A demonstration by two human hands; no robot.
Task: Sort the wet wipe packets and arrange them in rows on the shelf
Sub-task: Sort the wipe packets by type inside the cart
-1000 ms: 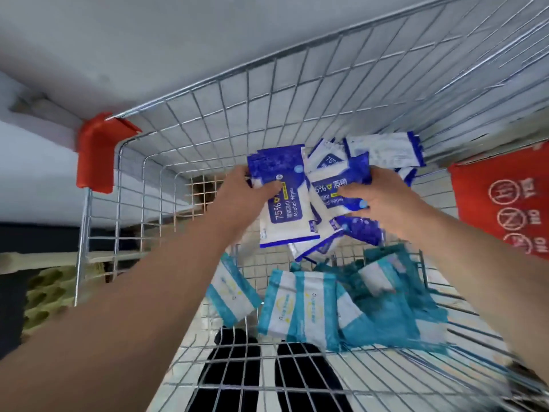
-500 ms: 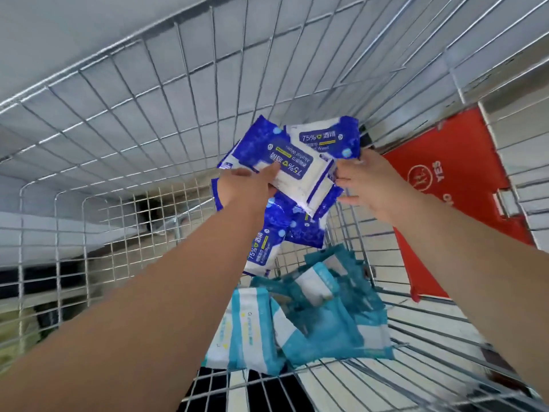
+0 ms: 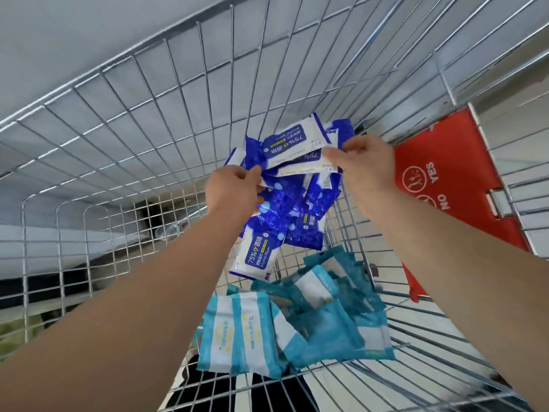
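Dark blue wipe packets [image 3: 285,185], soft, light, probably slippery: bunch lifted inside wire cart [image 3: 178,120], left hand [image 3: 234,191] and right hand [image 3: 368,168] pinching edges; teal packets [image 3: 285,322] below.

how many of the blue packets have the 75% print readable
3: the top packet by the right hand, a second packet just under it, and the lowest packet hanging below the left hand. More may be hidden.
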